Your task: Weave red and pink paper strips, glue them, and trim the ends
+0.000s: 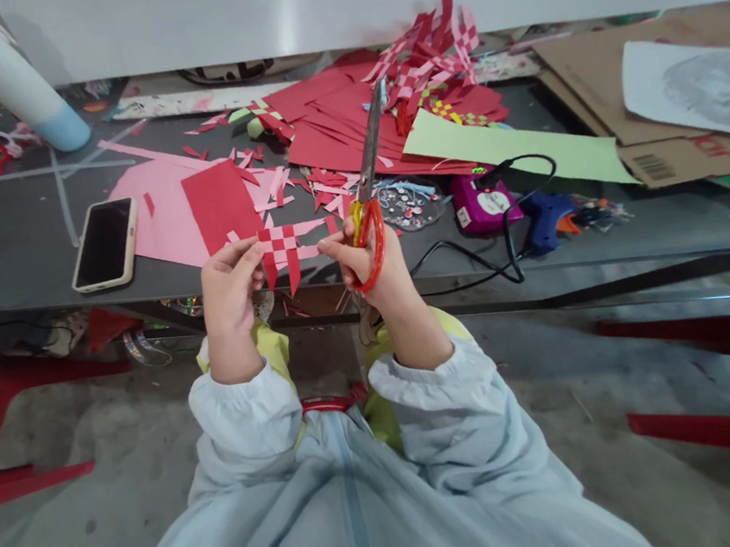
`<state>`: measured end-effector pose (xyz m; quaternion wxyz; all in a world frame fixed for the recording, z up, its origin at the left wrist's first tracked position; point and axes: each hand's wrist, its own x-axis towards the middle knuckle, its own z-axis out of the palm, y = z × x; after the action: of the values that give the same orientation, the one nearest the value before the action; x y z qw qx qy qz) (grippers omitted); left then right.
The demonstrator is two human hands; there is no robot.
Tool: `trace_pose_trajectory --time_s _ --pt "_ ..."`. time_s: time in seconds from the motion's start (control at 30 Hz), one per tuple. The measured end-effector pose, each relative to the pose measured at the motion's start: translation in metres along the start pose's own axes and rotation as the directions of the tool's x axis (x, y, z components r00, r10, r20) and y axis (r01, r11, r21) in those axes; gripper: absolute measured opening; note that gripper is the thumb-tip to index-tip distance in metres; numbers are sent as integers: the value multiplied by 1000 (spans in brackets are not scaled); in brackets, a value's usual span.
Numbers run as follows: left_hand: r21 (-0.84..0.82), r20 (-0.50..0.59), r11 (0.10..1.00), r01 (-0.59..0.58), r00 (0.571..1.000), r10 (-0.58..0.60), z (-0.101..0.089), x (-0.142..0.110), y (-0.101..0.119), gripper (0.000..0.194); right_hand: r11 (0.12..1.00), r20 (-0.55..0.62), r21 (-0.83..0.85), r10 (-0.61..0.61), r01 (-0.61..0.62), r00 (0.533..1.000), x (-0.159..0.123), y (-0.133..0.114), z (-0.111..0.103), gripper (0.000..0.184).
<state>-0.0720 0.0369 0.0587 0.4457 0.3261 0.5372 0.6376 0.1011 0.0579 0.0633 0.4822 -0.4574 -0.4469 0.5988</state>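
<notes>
My left hand (pixel 231 288) pinches the left edge of a small woven paper piece (pixel 280 247), a red and pink checkerboard. Red strip ends hang from its lower side, and pink ends stick out to the right. A pair of scissors (pixel 369 180) with red and yellow handles sits in my right hand (pixel 370 264), blades pointing up and away from me. The thumb and forefinger of that hand are at the tip of a pink strip; whether they grip it I cannot tell. Behind the weave lie a red paper rectangle (pixel 222 204) and pink paper (pixel 159 223).
Paper scraps (pixel 328 185) and red sheets (pixel 334 126) cover the table's middle, with woven strips (pixel 428 53) heaped behind. A phone (pixel 105 245) and bottle (pixel 15 81) stand left. Rightward are green paper (pixel 515 144), a purple box (pixel 482 203) with a cable, a blue glue gun (pixel 548 220) and cardboard (pixel 582 87).
</notes>
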Motion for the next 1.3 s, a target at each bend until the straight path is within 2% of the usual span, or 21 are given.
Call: trace_pose_trajectory --time_s 0.13,0.33,0.67,0.83,1.17,1.3 --pt "-29 -5 999 -23 1000 23 -1 -1 0 19 1000 -21 8 -8 8 1000 0 0 1 56" --pt "11 -5 1000 -25 1000 25 0 -2 0 30 1000 -32 -16 -8 7 999 0 -1 2 55" --pt "25 11 1000 1 1000 -2 -1 -1 -1 35 1000 -29 9 -1 1 1000 2 2 3 57" --pt "94 -19 995 32 999 -31 -3 1 -4 29 1000 -24 9 -1 1 1000 3 5 3 55" --pt "78 5 997 1 1000 -2 -3 3 -5 24 998 -43 63 -18 20 999 4 8 2 55" --pt "96 -23 995 -11 1000 13 -2 5 -6 23 993 -71 100 -52 59 996 5 9 2 51"
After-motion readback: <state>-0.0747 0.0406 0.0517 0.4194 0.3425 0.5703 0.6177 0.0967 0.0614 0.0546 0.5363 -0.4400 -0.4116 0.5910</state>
